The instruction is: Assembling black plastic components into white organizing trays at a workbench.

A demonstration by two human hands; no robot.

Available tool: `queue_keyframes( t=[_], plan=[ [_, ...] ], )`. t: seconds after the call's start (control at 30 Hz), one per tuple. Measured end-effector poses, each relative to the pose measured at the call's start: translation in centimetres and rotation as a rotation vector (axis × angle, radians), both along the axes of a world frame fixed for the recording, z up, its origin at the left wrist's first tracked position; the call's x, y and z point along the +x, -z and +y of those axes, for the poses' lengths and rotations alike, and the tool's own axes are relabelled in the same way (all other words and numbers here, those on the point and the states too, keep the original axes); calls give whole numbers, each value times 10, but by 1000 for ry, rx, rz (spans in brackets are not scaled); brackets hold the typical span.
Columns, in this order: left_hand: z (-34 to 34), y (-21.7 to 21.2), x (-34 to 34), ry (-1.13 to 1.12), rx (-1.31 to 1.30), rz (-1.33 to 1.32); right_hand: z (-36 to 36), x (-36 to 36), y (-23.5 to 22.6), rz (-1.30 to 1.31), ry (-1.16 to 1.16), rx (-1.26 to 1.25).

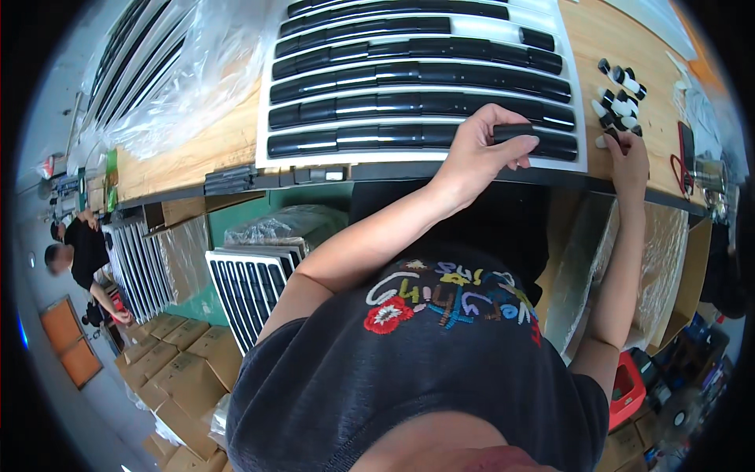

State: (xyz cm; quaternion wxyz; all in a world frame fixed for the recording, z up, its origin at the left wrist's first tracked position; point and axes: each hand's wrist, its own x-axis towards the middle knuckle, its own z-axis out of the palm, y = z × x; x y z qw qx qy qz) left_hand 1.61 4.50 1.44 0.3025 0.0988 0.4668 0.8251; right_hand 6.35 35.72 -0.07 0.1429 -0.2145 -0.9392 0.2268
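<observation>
1. Black tube at two o'clock, above the near right corner of a white tray.
2. Left hand, also at two o'clock: thumb and fingers grip this tube.
3. Right hand, between two and three o'clock: fingers bent beside small black-and-white caps; I cannot tell whether they pinch one.
4. Tray at twelve o'clock, on a wooden table, holding rows of glossy black tubes.
</observation>
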Motion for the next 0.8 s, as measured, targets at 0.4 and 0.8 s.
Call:
queue_keyframes(
  t=[0.4, 0.8],
  plan=[
    [11, -3, -4, -62, 120, 79, -137, 13, -84, 366, -180, -550],
    [-10, -8, -5, 149, 73, 126, -153, 20, -99, 147, -403, -548]
  ],
)
